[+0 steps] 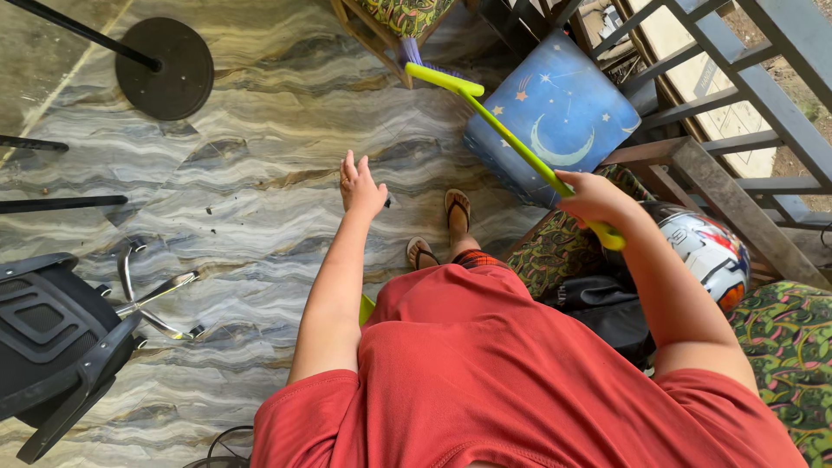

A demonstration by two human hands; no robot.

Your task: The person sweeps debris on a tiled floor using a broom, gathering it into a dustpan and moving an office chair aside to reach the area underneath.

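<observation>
My right hand (592, 196) grips the lime-green handle of a broom (511, 139). The handle slants up and left to the broom head by a wooden chair leg. My left hand (360, 186) hangs free over the marble-patterned floor (260, 173), fingers apart, holding nothing. My feet in sandals (442, 230) stand just right of it. I wear a red shirt.
A blue stool with moon and stars (559, 113) lies beside the broom. A helmet (706, 247) rests on a patterned sofa (780, 338) at right. A black office chair (52, 338) sits at lower left, a round stand base (169, 65) at upper left. Metal railing (737, 95) fills the upper right.
</observation>
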